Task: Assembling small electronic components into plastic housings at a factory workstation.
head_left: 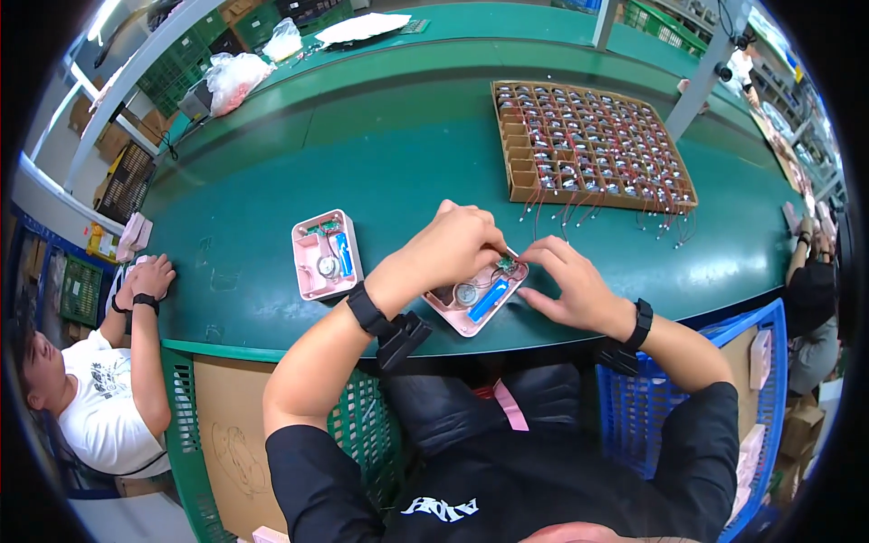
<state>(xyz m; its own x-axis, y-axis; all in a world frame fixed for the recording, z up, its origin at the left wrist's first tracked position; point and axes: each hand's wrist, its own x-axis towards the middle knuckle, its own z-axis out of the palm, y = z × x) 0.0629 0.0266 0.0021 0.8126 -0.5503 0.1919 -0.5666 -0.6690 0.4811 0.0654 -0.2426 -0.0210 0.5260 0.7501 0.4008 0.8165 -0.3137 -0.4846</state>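
A pink plastic housing (438,306) lies tilted on the green table in front of me, its inside facing up. In it are a blue cylindrical battery (489,301), a round silver part (467,295), thin wires and a small green circuit board (506,263). My left hand (457,240) reaches over the housing's far end, fingers pinched near the board; what they hold is hidden. With thumb and fingers, my right hand (572,288) grips the housing's right end. Left of my left forearm sits a second pink housing (303,271), also with a board, battery and round part.
A divided cardboard box (514,188) of wired round parts stands at the back right, leads hanging over its front. A green crate (186,425) and a blue crate (769,398) flank my lap. Co-workers sit at left and right. Plastic bags (237,81) lie at the far left.
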